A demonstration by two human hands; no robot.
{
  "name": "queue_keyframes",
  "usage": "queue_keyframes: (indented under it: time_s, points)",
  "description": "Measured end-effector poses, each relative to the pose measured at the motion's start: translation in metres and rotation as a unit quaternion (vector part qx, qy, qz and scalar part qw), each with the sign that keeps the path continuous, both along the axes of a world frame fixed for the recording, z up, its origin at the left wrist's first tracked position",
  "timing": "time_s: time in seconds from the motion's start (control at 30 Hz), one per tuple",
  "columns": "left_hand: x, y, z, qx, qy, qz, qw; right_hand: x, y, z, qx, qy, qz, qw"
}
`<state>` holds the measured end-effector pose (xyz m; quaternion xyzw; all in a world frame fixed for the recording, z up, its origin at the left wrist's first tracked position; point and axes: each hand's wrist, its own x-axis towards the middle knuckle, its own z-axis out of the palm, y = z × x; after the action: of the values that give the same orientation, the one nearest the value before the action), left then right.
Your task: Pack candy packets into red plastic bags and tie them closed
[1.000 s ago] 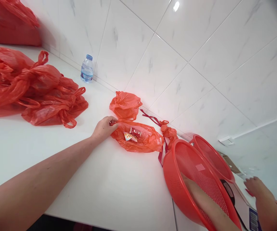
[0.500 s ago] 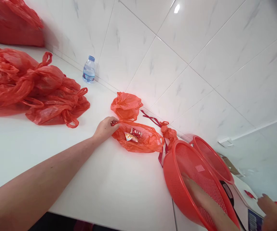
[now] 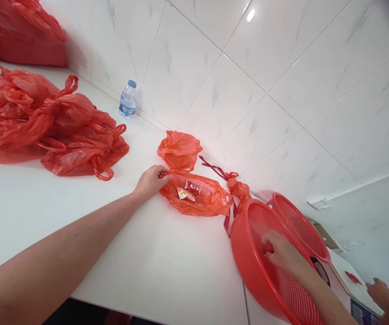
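My left hand [image 3: 152, 180] is closed on the left end of an open red plastic bag [image 3: 211, 201], pinching its rim. Two small snack packets lie in the bag: a red one [image 3: 192, 187] and a pale, orange-marked one [image 3: 185, 194]. My right hand [image 3: 279, 250] is curled inside the mouth of a red perforated basket [image 3: 248, 262], above its floor. A bit of red shows at its fingers, but I cannot make out what it is.
Filled, tied red bags [image 3: 55, 126] lie at left near a water bottle [image 3: 127, 99]. Another bag [image 3: 180, 149] and a dark red ribbon [image 3: 215, 167] lie by the wall. Right stand a second basket [image 3: 296, 221] and a scale [image 3: 341, 271] with a red packet; another person's hand [image 3: 384, 291] is near it.
My right hand has risen from deep in the basket toward its rim, fingers now closed. My left hand keeps its grip on the bag. The view has shifted slightly.
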<state>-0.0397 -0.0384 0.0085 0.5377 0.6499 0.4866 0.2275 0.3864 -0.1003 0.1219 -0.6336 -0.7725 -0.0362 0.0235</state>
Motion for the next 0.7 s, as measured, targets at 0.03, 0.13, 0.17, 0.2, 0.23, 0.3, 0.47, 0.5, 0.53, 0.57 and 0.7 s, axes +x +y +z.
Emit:
queue_keyframes:
  time_s: [0.03,0.13,0.17,0.2,0.23,0.3,0.47,0.5,0.53,0.57,0.7]
  points:
    - [0.0,0.0,0.0,-0.001,0.001,0.0,1.0,-0.003,0.004,0.008,-0.017,-0.006,0.019,1.0]
    - [0.001,-0.001,0.002,0.0,0.009,0.0,1.0,-0.027,0.012,0.031,0.022,-0.016,0.053,0.998]
    - [0.001,-0.001,0.002,0.001,0.011,0.0,1.0,-0.04,0.013,0.037,0.052,-0.015,0.061,0.997]
    - [0.001,-0.001,0.002,0.002,0.012,0.0,1.0,-0.055,0.013,0.042,0.077,-0.01,0.073,0.994]
    - [0.001,-0.001,0.002,0.002,0.012,0.001,1.0,-0.07,0.013,0.046,0.093,-0.004,0.091,0.991]
    - [0.0,0.0,0.001,0.004,0.012,0.001,1.0,-0.102,0.015,0.049,0.112,0.01,0.137,0.984]
    - [-0.001,0.002,-0.002,0.011,0.006,-0.002,1.0,-0.164,0.039,0.034,0.112,0.018,0.256,0.96]
    - [-0.001,0.002,-0.003,0.011,0.006,-0.001,1.0,-0.171,0.046,0.029,0.11,0.012,0.272,0.956]
    - [-0.001,0.003,-0.003,0.011,0.006,-0.001,1.0,-0.177,0.053,0.023,0.104,0.002,0.282,0.954]
    - [-0.001,0.003,-0.003,0.01,0.008,-0.002,1.0,-0.181,0.059,0.018,0.095,-0.013,0.287,0.953]
    - [-0.001,0.004,-0.003,0.012,0.015,-0.003,1.0,-0.182,0.068,0.005,0.063,-0.076,0.256,0.962]
